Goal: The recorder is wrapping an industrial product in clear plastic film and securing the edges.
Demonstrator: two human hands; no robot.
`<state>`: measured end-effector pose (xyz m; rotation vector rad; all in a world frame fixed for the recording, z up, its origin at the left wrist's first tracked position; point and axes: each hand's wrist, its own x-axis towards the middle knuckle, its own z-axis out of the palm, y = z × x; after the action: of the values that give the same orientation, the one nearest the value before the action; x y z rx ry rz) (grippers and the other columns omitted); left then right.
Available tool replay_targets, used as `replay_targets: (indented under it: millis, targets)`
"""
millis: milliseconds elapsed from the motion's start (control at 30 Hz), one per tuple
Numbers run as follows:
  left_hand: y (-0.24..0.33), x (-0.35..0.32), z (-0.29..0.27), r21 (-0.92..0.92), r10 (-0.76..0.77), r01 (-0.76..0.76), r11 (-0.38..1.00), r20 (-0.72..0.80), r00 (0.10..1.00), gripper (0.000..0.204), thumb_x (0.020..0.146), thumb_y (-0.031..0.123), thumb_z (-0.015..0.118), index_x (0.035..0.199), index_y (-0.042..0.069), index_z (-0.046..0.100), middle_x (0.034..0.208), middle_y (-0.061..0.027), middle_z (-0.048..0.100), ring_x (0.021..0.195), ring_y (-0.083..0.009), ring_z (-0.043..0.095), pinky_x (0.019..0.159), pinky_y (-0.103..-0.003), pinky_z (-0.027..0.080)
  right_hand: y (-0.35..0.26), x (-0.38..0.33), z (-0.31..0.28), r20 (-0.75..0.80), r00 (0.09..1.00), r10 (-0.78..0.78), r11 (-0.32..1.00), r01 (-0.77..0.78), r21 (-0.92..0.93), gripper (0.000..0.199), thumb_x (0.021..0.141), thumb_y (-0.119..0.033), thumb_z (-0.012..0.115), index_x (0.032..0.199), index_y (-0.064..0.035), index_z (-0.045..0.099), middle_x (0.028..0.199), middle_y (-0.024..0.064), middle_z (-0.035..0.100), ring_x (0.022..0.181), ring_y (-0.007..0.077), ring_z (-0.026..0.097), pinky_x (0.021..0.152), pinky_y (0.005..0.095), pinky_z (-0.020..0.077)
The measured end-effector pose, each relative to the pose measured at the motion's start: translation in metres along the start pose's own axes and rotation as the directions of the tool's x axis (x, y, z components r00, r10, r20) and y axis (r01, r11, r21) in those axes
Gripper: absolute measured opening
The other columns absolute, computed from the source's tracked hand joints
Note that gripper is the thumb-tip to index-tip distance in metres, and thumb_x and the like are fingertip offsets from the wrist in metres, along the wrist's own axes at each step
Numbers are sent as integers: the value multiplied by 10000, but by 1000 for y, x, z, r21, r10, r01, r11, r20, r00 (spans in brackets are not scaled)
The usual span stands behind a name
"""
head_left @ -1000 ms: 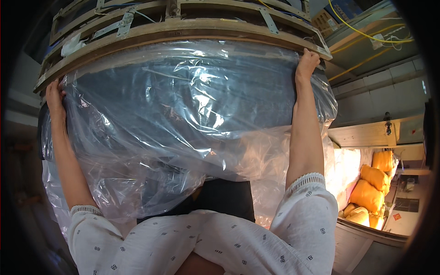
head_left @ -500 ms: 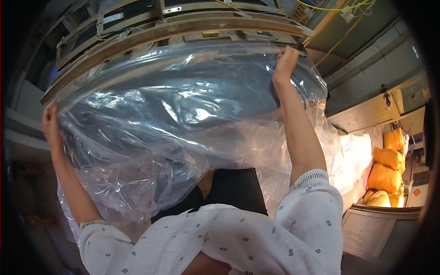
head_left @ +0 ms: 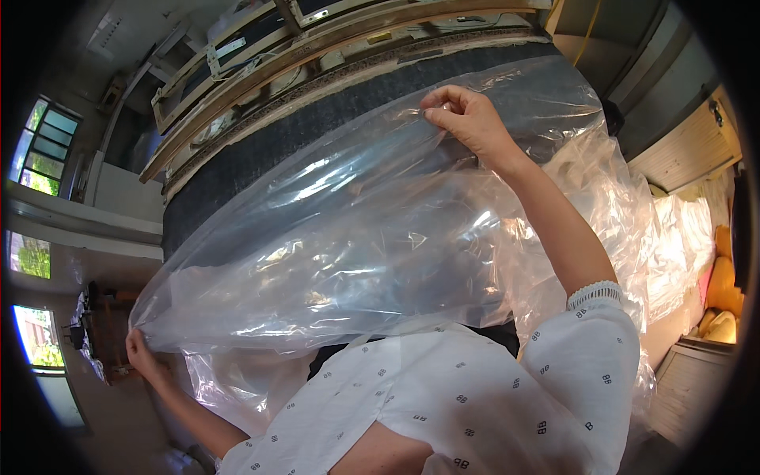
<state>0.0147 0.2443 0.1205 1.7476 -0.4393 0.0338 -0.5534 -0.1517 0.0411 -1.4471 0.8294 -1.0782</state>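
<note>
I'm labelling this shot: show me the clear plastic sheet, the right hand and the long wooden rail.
Clear plastic sheet (head_left: 380, 218), head view, middle of its surface.
Right hand (head_left: 475, 125), head view, back of the hand.
Long wooden rail (head_left: 336, 36), head view, near mid-length.

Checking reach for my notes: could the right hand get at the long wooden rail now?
Probably yes: no obstacle shows above the dark surface between the right hand and the wooden rail. It pinches the clear film, though, so grasping would likely mean letting go.
</note>
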Motion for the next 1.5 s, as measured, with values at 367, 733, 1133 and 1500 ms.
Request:
replay_targets:
  millis: [367,733,1133,1500]
  targets:
    - [146,-189,324,-228,521,-771,594,840,153,187,805,99,618,979,31,621,990,-97,569,926,-210,565,745,-267,437,-14,-37,0,-105,986,-127,947,89,-308,291,743,-112,611,1013,-11,571,587,6,463,553,73,432,537,234,384]
    - [145,-279,481,-574,564,-109,811,818,-115,165,798,64,632,957,27,654,909,-42,616,839,-110,571,727,-228,455,-40,-41,-26,121,978,168,948,-194,252,426,799,-95,610,1206,-38,495,641,-59,453,535,-1,377,465,150,304]
    - [102,-294,487,-452,226,746,489,892,392,141,879,135,558,1010,103,516,856,-12,543,665,-101,505,583,-233,436,-26,39,-81,245,927,-286,624,374,-686,193,858,-251,511,856,-59,489,711,116,525,684,291,537,596,346,409]
    - [24,18,251,-349,412,-330,877,194,890,192,887,192,523,1051,93,518,960,-47,557,850,-154,535,769,-282,449,36,-106,-137,273,737,618,70,294,-953,85,686,-240,624,697,-166,665,725,51,635,742,248,603,682,409,436]
